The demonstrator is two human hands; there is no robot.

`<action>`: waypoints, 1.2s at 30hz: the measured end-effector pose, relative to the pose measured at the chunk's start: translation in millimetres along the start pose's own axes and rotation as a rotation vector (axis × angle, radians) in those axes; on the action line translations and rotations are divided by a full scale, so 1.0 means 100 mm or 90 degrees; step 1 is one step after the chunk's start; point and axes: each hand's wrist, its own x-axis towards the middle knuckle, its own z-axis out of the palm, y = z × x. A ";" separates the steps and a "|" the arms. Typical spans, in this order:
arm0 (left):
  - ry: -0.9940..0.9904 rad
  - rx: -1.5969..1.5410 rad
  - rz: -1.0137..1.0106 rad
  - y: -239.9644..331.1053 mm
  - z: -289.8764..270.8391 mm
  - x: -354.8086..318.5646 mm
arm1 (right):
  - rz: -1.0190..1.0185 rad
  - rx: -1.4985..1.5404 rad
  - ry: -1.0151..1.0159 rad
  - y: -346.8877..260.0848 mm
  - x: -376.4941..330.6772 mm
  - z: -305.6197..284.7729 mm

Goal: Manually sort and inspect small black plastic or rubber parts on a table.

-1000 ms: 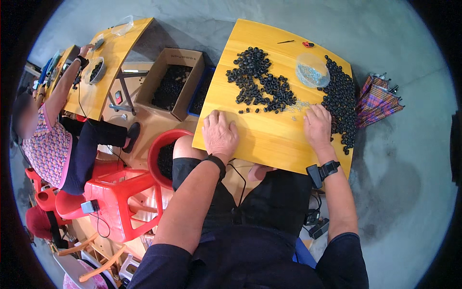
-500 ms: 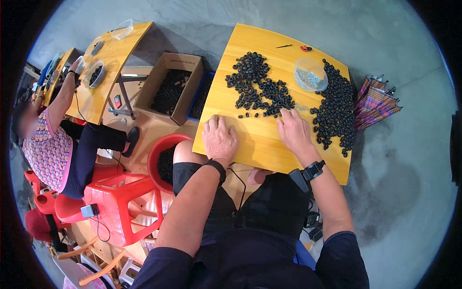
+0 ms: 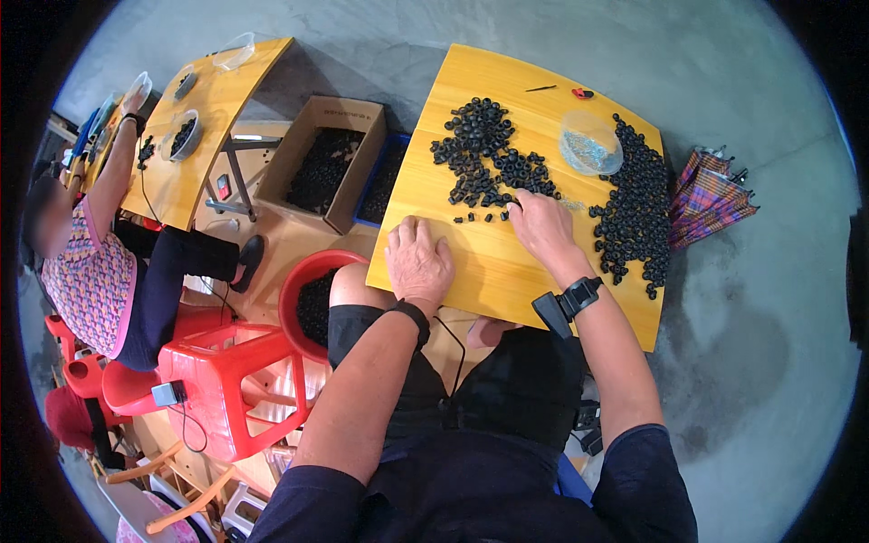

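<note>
On the yellow wooden table (image 3: 453, 290), my left hand (image 3: 420, 261) lies palm down near the front left edge, fingers stretched out and holding nothing. My right hand (image 3: 543, 231) reaches to the lower edge of a pile of small black ring-like parts (image 3: 478, 127). Its thumb and forefinger are brought together there; what is between them, if anything, is hidden. A short row of single black parts (image 3: 472, 217) sits just left of these fingertips. Past the right hand stands a clear round tub (image 3: 590, 145) with small shiny pieces in it.
A larger spread of black parts (image 3: 634, 199) covers the table's right side. A thin dark tool (image 3: 540, 88) and a red-black object (image 3: 582, 93) lie at the back. Left are a red basin (image 3: 291, 290), a cardboard box (image 3: 272, 190), a red stool (image 3: 226, 380) and a seated co-worker (image 3: 100, 271).
My right hand has moved left along the pile's lower edge, its fingers drawn closer together. My left hand stays in place. The co-worker's hand has moved farther away with a clear container.
</note>
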 end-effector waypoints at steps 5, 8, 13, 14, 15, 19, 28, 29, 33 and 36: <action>0.002 -0.017 0.000 -0.02 0.01 0.00 | -0.010 -0.005 -0.018 -0.03 0.06 0.01; 0.014 -0.016 0.007 0.00 0.03 0.00 | 0.001 -0.019 -0.023 0.00 0.07 0.03; -0.012 -0.005 -0.003 0.00 0.00 -0.01 | 0.074 -0.025 -0.080 -0.07 0.13 0.00; -0.012 -0.005 -0.003 0.00 0.00 -0.01 | 0.071 -0.021 -0.081 -0.09 0.13 0.00; -0.016 -0.006 -0.006 0.00 0.00 -0.01 | 0.067 -0.018 -0.080 -0.09 0.14 -0.01; -0.010 -0.019 -0.006 0.02 0.00 -0.02 | 0.064 0.032 -0.008 -0.01 0.09 0.06; 0.032 -0.134 -0.001 -0.10 0.01 -0.04 | 0.168 0.770 -0.018 -0.21 -0.28 -0.11; 0.033 -0.132 0.001 -0.16 0.03 -0.03 | 0.142 0.783 -0.013 -0.25 -0.34 -0.14; 0.000 -0.388 -0.066 -0.23 0.02 -0.08 | 0.056 0.805 0.011 -0.41 -0.60 -0.22; -0.174 -0.691 -0.202 0.03 -0.21 -0.12 | 0.019 0.758 0.031 -0.42 -0.76 -0.22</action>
